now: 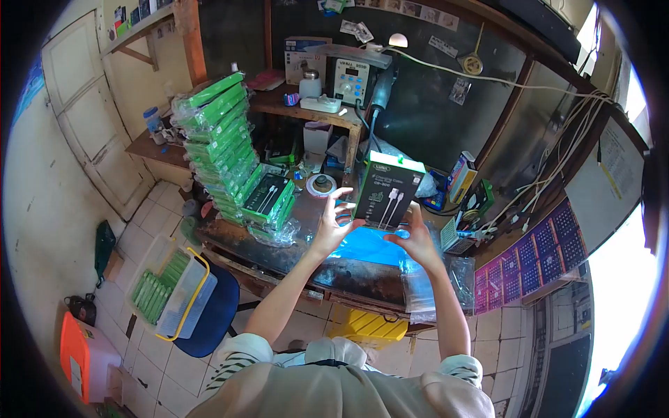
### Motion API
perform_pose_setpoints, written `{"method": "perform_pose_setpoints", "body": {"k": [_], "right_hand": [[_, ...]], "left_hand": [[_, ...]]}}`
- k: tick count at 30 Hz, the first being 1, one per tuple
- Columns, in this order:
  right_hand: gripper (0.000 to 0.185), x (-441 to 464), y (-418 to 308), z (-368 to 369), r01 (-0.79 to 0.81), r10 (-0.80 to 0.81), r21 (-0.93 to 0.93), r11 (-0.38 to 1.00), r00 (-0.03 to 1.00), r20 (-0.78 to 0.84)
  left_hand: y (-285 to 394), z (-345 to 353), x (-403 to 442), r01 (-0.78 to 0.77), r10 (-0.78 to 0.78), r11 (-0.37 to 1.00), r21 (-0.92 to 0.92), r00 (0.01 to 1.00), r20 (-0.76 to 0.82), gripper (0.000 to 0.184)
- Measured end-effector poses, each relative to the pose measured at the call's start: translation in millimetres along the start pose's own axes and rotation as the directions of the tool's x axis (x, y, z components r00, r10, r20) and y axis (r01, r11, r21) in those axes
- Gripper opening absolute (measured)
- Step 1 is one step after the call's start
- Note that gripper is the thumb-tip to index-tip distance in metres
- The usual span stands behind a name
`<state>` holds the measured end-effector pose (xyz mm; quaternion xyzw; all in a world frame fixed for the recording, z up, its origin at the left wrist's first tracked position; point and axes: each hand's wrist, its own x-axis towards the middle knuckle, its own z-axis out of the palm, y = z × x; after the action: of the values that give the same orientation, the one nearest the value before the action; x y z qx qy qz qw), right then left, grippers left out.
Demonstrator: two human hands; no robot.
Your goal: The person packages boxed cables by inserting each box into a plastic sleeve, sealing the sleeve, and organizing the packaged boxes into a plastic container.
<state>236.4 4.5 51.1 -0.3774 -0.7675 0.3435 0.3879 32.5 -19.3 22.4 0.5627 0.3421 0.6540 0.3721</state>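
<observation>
A black and green USB cable box (387, 195), with white cables pictured on its front, is upright between my two hands above the desk. My left hand (337, 221) is at its lower left edge, thumb against the box and fingers curved. Around the lower right side, my right hand (417, 240) grips it, some fingertips hidden behind the box. Below lies a bright blue sheet (368, 246) on the dark desk. To the left rises a tall stack of green boxes in clear plastic (221, 143), with a similar cable box (268, 195) on a lower pile beside it.
A clear tub (182, 306) of green packs rests on a blue chair (212, 313) at left. A soldering station (350, 82) stands on the back shelf. Clear plastic bags (421, 292) lie at the desk's right front; a yellow crate (369, 326) is underneath.
</observation>
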Motion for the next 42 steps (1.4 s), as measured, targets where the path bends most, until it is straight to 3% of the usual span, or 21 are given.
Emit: {"method": "perform_pose_setpoints", "body": {"k": [3,4,5,7,8,10,13,15,19,20,21,22,24,26,27,30,33,35,37,42], "right_hand": [[0.084,-0.3,-3.4,-0.9,-0.016,0.017,0.025,1.0,0.999,-0.045],[0.085,-1.0,-15.3,-3.7,-0.027,0.027,-0.001,1.0,0.998,-0.059],[0.086,-0.8,-22.5,-6.2,-0.04,0.038,-0.027,0.999,0.997,-0.073],[0.095,2.2,-19.2,-10.0,0.046,-0.046,-0.02,0.999,0.998,-0.046],[0.099,4.8,-13.2,-9.7,0.103,-0.104,-0.019,0.994,0.994,-0.043],[0.11,7.2,-8.1,-9.3,0.182,-0.183,-0.018,0.983,0.983,-0.031],[0.111,6.3,-16.0,-4.6,0.268,-0.268,-0.047,0.962,0.963,0.001],[0.111,3.6,-20.5,-5.3,0.24,-0.24,-0.03,0.97,0.971,0.022],[0.105,3.7,-28.5,-6.1,0.195,-0.191,-0.085,0.977,0.98,0.049],[0.101,5.0,-28.2,-7.4,0.209,-0.205,-0.072,0.975,0.977,0.057],[0.096,5.9,-28.1,-8.2,0.223,-0.219,-0.059,0.973,0.973,0.065],[0.081,6.7,-27.5,-7.4,0.254,-0.253,-0.047,0.966,0.967,0.02],[0.077,7.3,-24.3,-6.4,0.279,-0.28,-0.103,0.955,0.96,0.002],[0.058,6.9,-29.0,-4.3,0.289,-0.299,-0.125,0.949,0.952,-0.065],[0.058,7.1,-28.8,-3.6,0.291,-0.3,-0.126,0.949,0.952,-0.066],[0.033,6.6,-32.3,-1.0,0.278,-0.296,-0.155,0.948,0.949,-0.108],[0.027,9.4,-24.8,1.5,0.311,-0.34,-0.24,0.919,0.936,-0.09],[0.021,11.4,-19.6,4.8,0.298,-0.325,-0.218,0.929,0.94,-0.102],[0.018,14.4,-11.8,7.1,0.357,-0.409,-0.343,0.869,0.908,-0.09],[0.015,19.0,-4.9,15.5,0.343,-0.393,-0.289,0.894,0.91,-0.133]], "left_hand": [[4.7,-5.7,2.2,0.038,-0.04,0.999,0.026,0.997,0.072,0.08],[9.1,-8.3,5.4,-0.113,0.099,0.977,0.178,0.991,0.087,0.084],[13.7,-11.9,7.0,-0.112,0.097,0.978,0.177,0.991,0.089,0.084],[36.2,-16.2,8.5,-0.15,0.044,0.884,0.443,0.969,0.242,0.095],[30.9,-19.0,9.5,-0.154,0.029,0.845,0.513,0.97,0.242,0.104],[49.0,-16.5,13.3,-0.216,0.073,0.816,0.537,0.959,0.274,0.107],[54.8,-21.0,18.5,-0.341,0.169,0.766,0.544,0.925,0.341,0.113],[58.5,-26.9,19.8,-0.201,-0.027,0.792,0.577,0.932,0.362,0.12],[79.1,-25.0,20.5,-0.2,-0.087,0.758,0.621,0.912,0.4,0.107],[67.0,-27.9,20.1,-0.281,0.034,0.761,0.585,0.918,0.396,0.094],[64.2,-28.4,19.8,-0.279,0.033,0.762,0.585,0.918,0.395,0.094],[62.4,-28.8,20.0,-0.303,0.068,0.776,0.553,0.912,0.404,0.087],[59.8,-27.6,20.1,-0.33,0.106,0.789,0.518,0.904,0.414,0.081],[57.6,-25.7,19.3,-0.377,0.203,0.787,0.488,0.906,0.373,0.054],[56.8,-25.8,20.3,-0.379,0.204,0.786,0.488,0.905,0.373,0.054],[55.4,-25.0,21.6,-0.431,0.261,0.725,0.537,0.894,0.365,0.03],[42.3,-27.0,25.4,-0.532,0.384,0.677,0.509,0.845,0.372,0.023],[38.3,-26.7,25.4,-0.532,0.385,0.669,0.518,0.845,0.37,0.017],[31.8,-28.9,26.4,-0.555,0.394,0.623,0.55,0.831,0.393,0.016],[23.5,-25.5,24.4,-0.489,0.352,0.645,0.588,0.872,0.339,0.015]]}}
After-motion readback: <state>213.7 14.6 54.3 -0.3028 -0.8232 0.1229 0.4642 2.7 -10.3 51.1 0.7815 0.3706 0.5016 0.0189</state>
